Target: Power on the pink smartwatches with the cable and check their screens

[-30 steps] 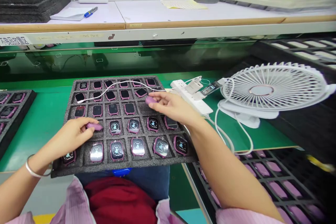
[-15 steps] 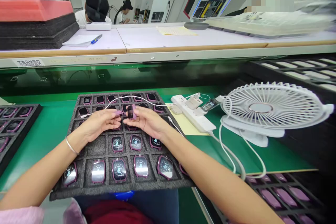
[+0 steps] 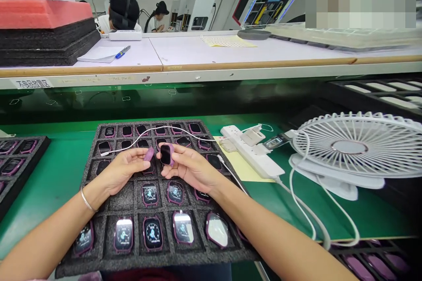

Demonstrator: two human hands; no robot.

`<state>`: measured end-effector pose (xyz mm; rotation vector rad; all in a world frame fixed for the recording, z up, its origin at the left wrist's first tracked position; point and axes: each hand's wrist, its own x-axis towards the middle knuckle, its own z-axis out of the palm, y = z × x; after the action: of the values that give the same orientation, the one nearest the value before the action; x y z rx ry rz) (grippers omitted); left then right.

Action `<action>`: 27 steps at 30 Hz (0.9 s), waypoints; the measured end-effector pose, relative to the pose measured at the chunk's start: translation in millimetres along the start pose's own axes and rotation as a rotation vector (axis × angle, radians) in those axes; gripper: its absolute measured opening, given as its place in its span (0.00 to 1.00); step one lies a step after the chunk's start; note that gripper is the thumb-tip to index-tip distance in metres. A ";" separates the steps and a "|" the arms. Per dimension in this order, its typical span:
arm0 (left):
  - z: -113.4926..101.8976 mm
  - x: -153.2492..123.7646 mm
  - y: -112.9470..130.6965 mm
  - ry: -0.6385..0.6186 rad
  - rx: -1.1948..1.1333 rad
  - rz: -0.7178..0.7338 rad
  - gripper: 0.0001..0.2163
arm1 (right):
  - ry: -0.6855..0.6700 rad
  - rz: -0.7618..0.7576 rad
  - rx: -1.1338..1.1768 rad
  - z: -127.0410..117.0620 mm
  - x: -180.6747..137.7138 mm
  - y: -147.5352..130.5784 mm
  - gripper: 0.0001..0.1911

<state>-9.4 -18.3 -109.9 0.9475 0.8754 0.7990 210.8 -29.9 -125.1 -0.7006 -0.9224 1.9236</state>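
Note:
My left hand (image 3: 123,170) pinches a small purple piece (image 3: 149,154) between thumb and fingers; its exact kind I cannot make out. Just right of it, my right hand (image 3: 196,169) grips a smartwatch (image 3: 165,154) with a purple frame and a dark screen turned towards me. The two held things are close together but apart. Both hands are above a black foam tray (image 3: 120,196) whose compartments hold several purple-framed watches. Front-row watches such as this one (image 3: 153,232) have lit dials, while those at the back look mostly dark.
A white cable (image 3: 158,127) crosses the tray's back half. To the right are a white power strip (image 3: 253,151) and a white fan (image 3: 349,145) with looping cords. Another watch tray (image 3: 31,171) sits at left. A shelf (image 3: 184,61) spans the back, with co-workers beyond.
My hands have drawn slightly apart, separating the purple piece from the watch. The watch screen now faces me more fully. The whole view has shifted a little.

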 end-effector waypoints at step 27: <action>0.5 -4.6 -4.5 -0.125 0.073 0.113 0.22 | -0.120 -0.081 -0.047 2.1 -8.3 7.3 0.27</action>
<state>-10.1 -24.2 -112.6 1.1074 0.7519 0.7998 209.7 -40.4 -128.9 -0.5707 -1.0574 1.8935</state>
